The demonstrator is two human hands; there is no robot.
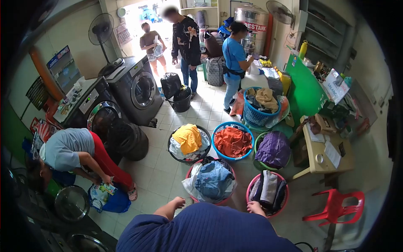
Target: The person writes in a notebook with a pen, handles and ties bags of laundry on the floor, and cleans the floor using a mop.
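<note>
My left hand [178,202] hangs in front of my navy shirt with its fingers loosely bent and apart, and nothing shows in it. Just beyond it stands a pink laundry basket [231,197] piled with blue denim [215,179] and a white cloth. My right hand [255,208] is at the near left rim of a second pink laundry basket [285,200], its fingers curled at the edge. Rolled or folded clothes [268,189] in white, grey and dark colours stand inside that basket. My palm hides part of the grip.
Farther out are a black basket [169,148], a blue basket [240,158] and a green basket [259,164] of laundry. A red stool [340,206] and a table [321,152] stand right. Left, a person [77,147] bends over a blue bag [119,202]. Several people stand behind.
</note>
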